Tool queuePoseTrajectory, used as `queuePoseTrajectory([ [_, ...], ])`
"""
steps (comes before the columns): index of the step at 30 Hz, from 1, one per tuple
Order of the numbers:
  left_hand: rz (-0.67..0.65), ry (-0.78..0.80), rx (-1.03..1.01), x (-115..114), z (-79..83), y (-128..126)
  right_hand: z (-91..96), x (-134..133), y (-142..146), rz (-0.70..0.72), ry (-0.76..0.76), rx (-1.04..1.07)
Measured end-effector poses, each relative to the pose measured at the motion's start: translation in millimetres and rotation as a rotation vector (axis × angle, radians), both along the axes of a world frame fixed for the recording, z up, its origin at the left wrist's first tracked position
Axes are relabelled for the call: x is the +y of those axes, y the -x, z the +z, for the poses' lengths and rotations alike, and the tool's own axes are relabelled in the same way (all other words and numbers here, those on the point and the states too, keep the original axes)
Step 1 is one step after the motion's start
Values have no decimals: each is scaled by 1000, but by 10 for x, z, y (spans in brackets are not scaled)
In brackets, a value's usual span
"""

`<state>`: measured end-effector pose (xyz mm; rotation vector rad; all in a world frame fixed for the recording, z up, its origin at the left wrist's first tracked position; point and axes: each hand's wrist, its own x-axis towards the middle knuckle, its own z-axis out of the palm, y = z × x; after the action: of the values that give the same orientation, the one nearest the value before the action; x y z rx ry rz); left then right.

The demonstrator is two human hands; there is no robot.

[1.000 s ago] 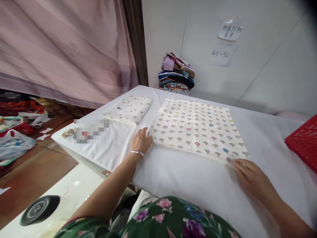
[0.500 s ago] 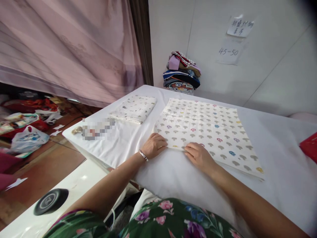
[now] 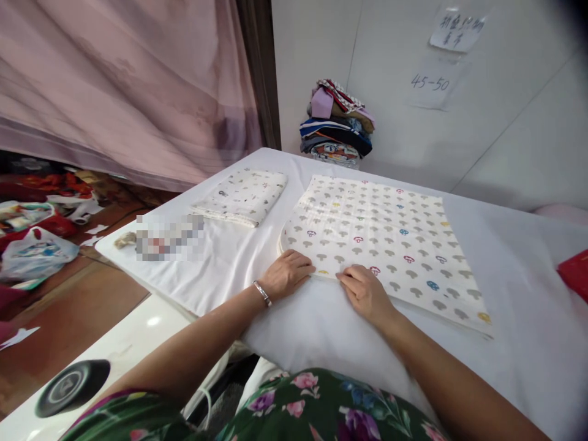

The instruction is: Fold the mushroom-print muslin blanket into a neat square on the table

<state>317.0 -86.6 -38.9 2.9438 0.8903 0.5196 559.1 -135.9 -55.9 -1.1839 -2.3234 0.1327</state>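
A white cloth printed with mushrooms (image 3: 376,239) lies folded in layers and spread flat on the white-covered table (image 3: 220,269). My left hand (image 3: 288,272) is closed on its near left corner, fingers pressed together at the edge. Close by on the right, my right hand (image 3: 365,291) pinches the same near edge between thumb and fingers. The cloth's left edge bulges slightly beside my left hand. Farther left rests a second folded white cloth (image 3: 243,196) with a small scattered print, touched by neither hand.
A blurred-out item (image 3: 169,237) lies near the table's left corner. Behind the table rises a stack of folded clothes (image 3: 337,122) against the wall. A red object (image 3: 574,275) sits at the right edge. A round black device (image 3: 73,387) is on the white surface at lower left.
The left corner of the mushroom-print cloth has lifted into a rounded curve beside my left hand. Both hands stay on the near edge, slightly closer together. The view has shifted a little.
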Motion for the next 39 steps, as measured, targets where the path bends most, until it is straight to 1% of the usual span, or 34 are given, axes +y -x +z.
queuePoseTrajectory([
  [3, 19, -13, 4, 6, -32, -18, 46, -34, -59, 19, 22, 19],
  [6, 33, -13, 22, 0, -26, -29, 102, -131, -281, -13, 13, 23],
  [9, 45, -11, 67, 5, 7, -53, 111, -303, -653, -121, -1, -12],
  [12, 45, -24, 113, 32, 26, -93, 64, -524, -1055, -260, -2, -61],
  [14, 43, -38, 128, 58, 20, -118, 22, -665, -1283, -318, 3, -104],
  [17, 46, -62, 127, 99, -2, -138, -24, -827, -1544, -381, -4, -165],
  [21, 54, -65, 110, 120, 1, -138, -8, -949, -1761, -449, 1, -211],
  [24, 61, -49, 92, 94, 29, -165, 50, -984, -1827, -457, 62, -172],
  [27, 44, -23, 61, 46, 52, -301, 125, -942, -1804, -467, 158, -26],
  [30, -29, 11, 35, 1, 70, -599, 211, -814, -1704, -467, 229, 98],
  [33, -117, 41, 35, -35, 80, -998, 287, -659, -1569, -430, 268, 112],
  [35, -157, 56, 54, -48, 66, -1237, 313, -579, -1488, -377, 261, 87],
  [37, -170, 60, 71, -47, 29, -1400, 310, -535, -1431, -313, 247, 44],
  [39, -165, 54, 56, -32, -25, -1472, 282, -523, -1403, -287, 231, 21],
])
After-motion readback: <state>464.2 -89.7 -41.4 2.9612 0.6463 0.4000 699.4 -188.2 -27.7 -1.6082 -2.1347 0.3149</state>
